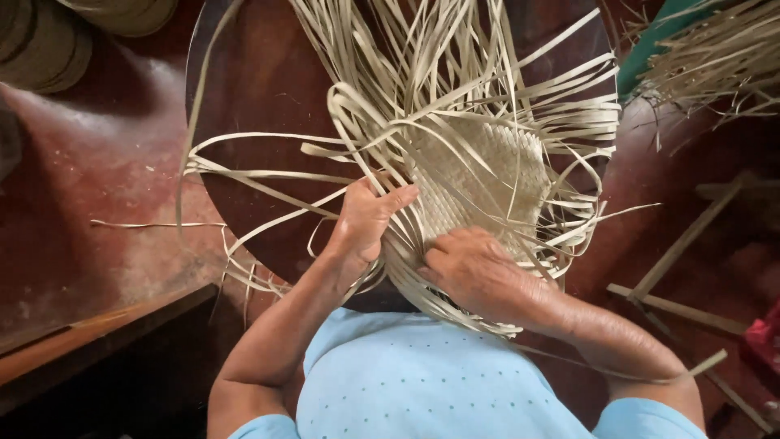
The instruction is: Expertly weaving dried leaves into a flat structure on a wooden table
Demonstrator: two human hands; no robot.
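Note:
A half-woven piece of pale palm strips (479,175) lies on a round dark wooden table (260,89), with many loose strips fanning out from its woven middle. My left hand (366,219) grips a bundle of strips at the weave's left edge, thumb laid over them. My right hand (475,272) presses down on the near edge of the weave, fingers curled among the strips. Below is my light blue dotted shirt (406,382).
Stacked woven coils (41,41) sit at the top left on the reddish floor. A heap of loose strips (715,65) lies at the top right. Thin wooden sticks (682,244) are on the floor at right. A dark wooden bench edge (97,341) runs along the lower left.

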